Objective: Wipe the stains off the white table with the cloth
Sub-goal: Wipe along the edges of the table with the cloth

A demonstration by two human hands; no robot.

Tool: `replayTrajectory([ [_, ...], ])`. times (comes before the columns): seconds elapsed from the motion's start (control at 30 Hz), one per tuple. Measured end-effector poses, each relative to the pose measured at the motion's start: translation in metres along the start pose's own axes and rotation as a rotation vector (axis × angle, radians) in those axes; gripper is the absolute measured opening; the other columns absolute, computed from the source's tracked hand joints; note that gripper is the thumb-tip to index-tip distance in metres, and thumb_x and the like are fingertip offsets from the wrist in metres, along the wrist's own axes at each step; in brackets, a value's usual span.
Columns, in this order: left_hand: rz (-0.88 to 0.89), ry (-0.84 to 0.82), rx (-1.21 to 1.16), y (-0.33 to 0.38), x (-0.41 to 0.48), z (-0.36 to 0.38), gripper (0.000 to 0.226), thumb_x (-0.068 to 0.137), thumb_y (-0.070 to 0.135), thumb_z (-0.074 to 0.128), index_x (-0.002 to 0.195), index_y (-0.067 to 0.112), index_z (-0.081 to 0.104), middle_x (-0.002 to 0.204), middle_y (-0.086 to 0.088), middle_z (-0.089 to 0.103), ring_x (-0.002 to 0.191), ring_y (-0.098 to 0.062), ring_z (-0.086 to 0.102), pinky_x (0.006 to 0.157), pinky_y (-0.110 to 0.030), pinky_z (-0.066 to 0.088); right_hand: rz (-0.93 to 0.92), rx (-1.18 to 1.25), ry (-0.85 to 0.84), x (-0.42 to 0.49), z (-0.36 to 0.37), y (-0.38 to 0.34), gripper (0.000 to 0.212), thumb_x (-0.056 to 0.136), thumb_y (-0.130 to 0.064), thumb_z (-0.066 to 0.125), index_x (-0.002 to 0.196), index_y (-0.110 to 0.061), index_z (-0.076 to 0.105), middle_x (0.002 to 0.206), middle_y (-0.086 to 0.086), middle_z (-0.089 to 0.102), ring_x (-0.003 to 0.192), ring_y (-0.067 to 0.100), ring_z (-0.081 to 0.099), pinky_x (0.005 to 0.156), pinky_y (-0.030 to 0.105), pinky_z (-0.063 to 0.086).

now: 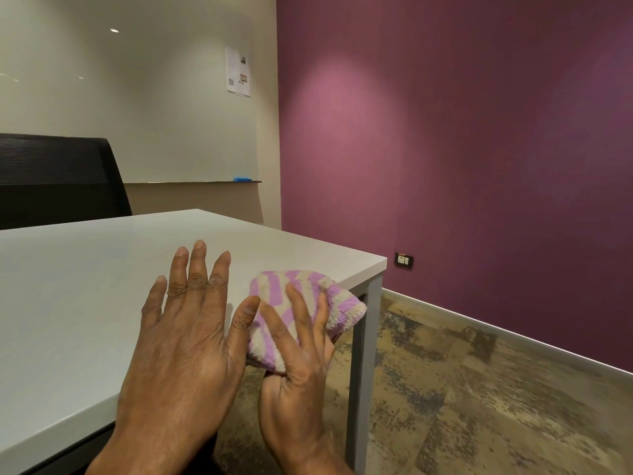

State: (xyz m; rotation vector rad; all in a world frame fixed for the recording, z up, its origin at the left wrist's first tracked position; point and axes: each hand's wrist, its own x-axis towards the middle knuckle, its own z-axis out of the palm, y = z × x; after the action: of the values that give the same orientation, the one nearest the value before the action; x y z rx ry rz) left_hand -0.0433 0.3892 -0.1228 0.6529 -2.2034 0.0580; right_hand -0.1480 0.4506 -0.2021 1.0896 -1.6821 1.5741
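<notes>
Lilac-and-cream striped cloth (301, 303), white table (85, 286), plum wall (479, 132), black chair (58, 180).

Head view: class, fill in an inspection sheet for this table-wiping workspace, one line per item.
Surface: white table; no stains that I can make out.
Job's things: purple-and-cream striped cloth, bunched at the table's right edge near the corner.
Clutter: nothing seen.
Grippers: left hand has its fingers straight and spread over the table top; right hand grips the cloth.
Cables: nothing seen.
Surroundings: black chair behind the table, purple wall with a socket, paper on the beige wall, patterned floor.
</notes>
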Motion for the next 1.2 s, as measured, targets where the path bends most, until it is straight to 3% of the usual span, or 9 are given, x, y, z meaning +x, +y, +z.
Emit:
replayTrajectory([
  [0.13,0.003,-0.002,-0.011,0.000,0.000,-0.001,0.079,0.097,0.069,0.005,0.162,0.025,0.017,0.171,0.002,0.003,0.157,-0.011,-0.006,0.128,-0.042,0.005,-0.142,-0.062,0.059,0.000,0.002,0.009,0.090,0.071,-0.002,0.042,0.151,-0.045,0.043,0.165,-0.008,0.036,0.158,0.033,0.013,0.101,0.072,0.038],
  [0.23,0.003,0.000,0.002,0.001,0.000,-0.002,0.080,0.098,0.068,0.004,0.161,0.024,0.020,0.170,0.000,0.007,0.158,-0.014,-0.002,0.127,-0.044,0.008,-0.176,-0.072,0.124,0.004,0.006,0.022,0.076,0.082,0.004,0.056,0.148,-0.035,0.050,0.161,-0.001,0.042,0.156,0.036,0.020,0.100,0.065,0.042],
  [0.4,0.041,-0.009,0.093,-0.001,0.000,0.001,0.076,0.101,0.065,0.008,0.160,0.020,0.026,0.170,-0.005,0.011,0.158,-0.019,0.002,0.126,-0.045,0.009,-0.125,-0.135,0.159,0.014,0.013,0.044,0.090,0.071,-0.005,0.093,0.146,-0.031,0.052,0.160,0.002,0.044,0.155,0.037,0.022,0.118,0.030,0.017],
  [0.5,0.064,-0.006,0.134,-0.002,-0.001,0.002,0.072,0.103,0.061,0.014,0.159,0.019,0.029,0.170,-0.007,0.012,0.158,-0.019,0.002,0.125,-0.042,0.005,-0.099,-0.145,0.182,0.025,0.009,0.061,0.073,0.082,-0.009,0.084,0.146,-0.029,0.055,0.161,0.000,0.043,0.156,0.036,0.021,0.109,0.060,0.039],
  [0.57,0.065,-0.004,0.148,-0.002,-0.001,0.003,0.071,0.103,0.060,0.015,0.159,0.019,0.029,0.170,-0.007,0.012,0.159,-0.019,0.003,0.125,-0.042,0.005,-0.049,-0.145,0.202,0.035,0.006,0.074,0.082,0.080,0.005,0.077,0.148,-0.032,0.051,0.162,-0.003,0.041,0.157,0.033,0.019,0.099,0.069,0.044],
  [0.73,0.065,-0.008,0.207,-0.001,0.000,0.004,0.070,0.104,0.059,0.015,0.158,0.017,0.031,0.169,-0.009,0.015,0.158,-0.023,0.008,0.124,-0.047,0.012,0.029,-0.138,0.176,0.045,-0.002,0.090,0.125,0.063,0.028,0.055,0.152,-0.056,0.029,0.163,-0.007,0.038,0.158,0.027,0.014,0.108,0.071,0.038],
  [0.93,0.067,-0.007,0.237,-0.001,0.001,0.003,0.071,0.104,0.059,0.013,0.157,0.017,0.033,0.168,-0.010,0.018,0.157,-0.026,0.013,0.123,-0.047,0.010,0.106,-0.042,0.225,0.046,-0.003,0.091,0.091,0.077,0.009,0.040,0.147,-0.049,0.040,0.163,-0.008,0.037,0.158,0.021,0.016,0.117,0.063,0.032],
  [1.1,0.058,-0.010,0.215,0.000,0.000,0.003,0.074,0.103,0.061,0.007,0.158,0.017,0.031,0.169,-0.009,0.015,0.158,-0.024,0.009,0.125,-0.050,0.013,0.243,0.039,0.161,0.031,-0.005,0.071,0.120,0.071,0.029,0.042,0.144,-0.066,0.033,0.168,-0.016,0.024,0.158,0.012,0.008,0.122,0.063,0.022],
  [1.2,0.045,-0.008,0.197,0.000,-0.002,0.002,0.074,0.103,0.060,0.008,0.158,0.017,0.031,0.169,-0.008,0.014,0.158,-0.023,0.008,0.125,-0.052,0.016,0.211,0.024,0.124,0.020,-0.009,0.068,0.115,0.068,0.027,0.042,0.151,-0.052,0.037,0.168,-0.015,0.023,0.159,0.016,0.011,0.122,0.064,0.025],
])
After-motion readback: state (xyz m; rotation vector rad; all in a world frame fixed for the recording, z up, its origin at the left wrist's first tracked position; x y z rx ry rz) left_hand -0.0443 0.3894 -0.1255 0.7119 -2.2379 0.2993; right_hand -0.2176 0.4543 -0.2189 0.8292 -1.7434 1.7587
